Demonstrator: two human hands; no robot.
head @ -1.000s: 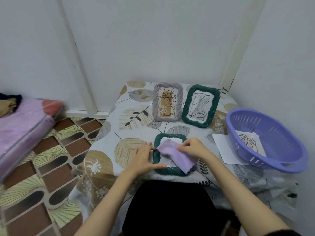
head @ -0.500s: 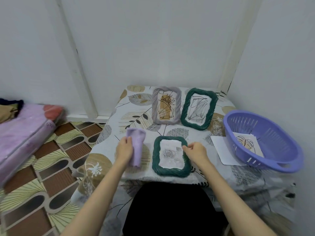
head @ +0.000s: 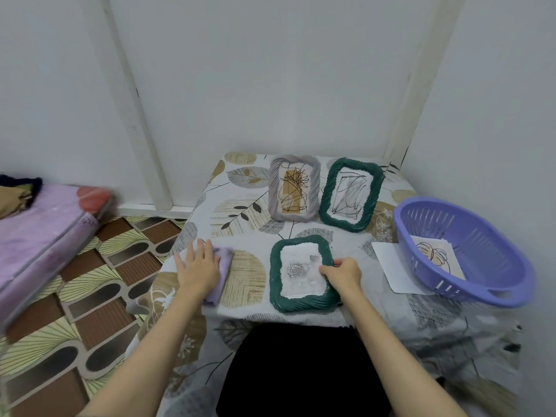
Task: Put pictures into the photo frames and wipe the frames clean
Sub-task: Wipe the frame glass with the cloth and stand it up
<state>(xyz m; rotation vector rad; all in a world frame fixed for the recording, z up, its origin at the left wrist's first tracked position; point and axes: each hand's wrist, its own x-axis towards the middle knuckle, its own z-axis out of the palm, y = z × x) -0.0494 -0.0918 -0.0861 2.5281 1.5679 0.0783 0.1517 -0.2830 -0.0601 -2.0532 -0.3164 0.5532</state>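
Observation:
A dark green frame (head: 301, 302) with a grey rose picture lies flat near the table's front edge. My right hand (head: 343, 273) grips its right side, fingers curled over the rim. My left hand (head: 198, 266) lies flat, fingers spread, on a folded lilac cloth (head: 224, 267) left of that frame. Behind them stand a grey frame (head: 293, 188) holding a brown line drawing and a second green frame (head: 350, 195) holding a scribbled sketch.
A purple plastic basket (head: 469, 251) at the table's right holds a leaf print (head: 436, 257) and sits partly on a white sheet (head: 391, 266). The table (head: 240, 206) has a leaf-patterned cover. White walls close behind and right. A pink mattress (head: 36, 236) lies on the tiled floor, left.
The cloth left the front green frame: my left hand carried it leftward and laid it flat on the table. My right hand stayed at the frame's right side.

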